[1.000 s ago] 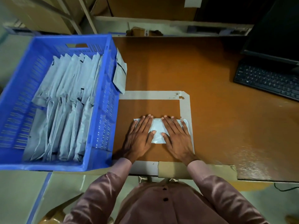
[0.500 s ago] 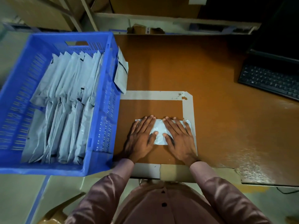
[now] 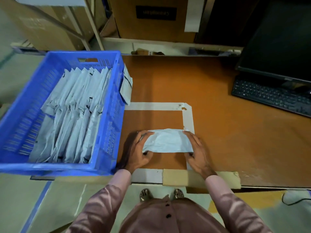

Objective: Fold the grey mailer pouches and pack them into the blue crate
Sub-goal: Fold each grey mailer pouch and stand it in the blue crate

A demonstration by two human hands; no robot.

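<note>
A folded grey mailer pouch [image 3: 167,140] is lifted a little off the brown table, inside the white tape outline [image 3: 187,115]. My left hand [image 3: 139,152] grips its left end and my right hand [image 3: 196,153] grips its right end, thumbs under the near edge. The blue crate [image 3: 107,132] stands at the left, holding several folded grey pouches [image 3: 74,118] set on edge in rows. One more grey pouch [image 3: 126,86] leans against the crate's outer right wall.
A black keyboard [image 3: 271,96] and monitor [image 3: 279,44] sit at the table's right. Cardboard boxes [image 3: 156,17] and a metal rack stand behind the table. A cardboard patch [image 3: 175,177] covers the table's near edge. My feet show on the floor below.
Both hands went from pressing flat on the pouch to gripping its two ends, and the pouch has come up off the table. The camera view has tilted up.
</note>
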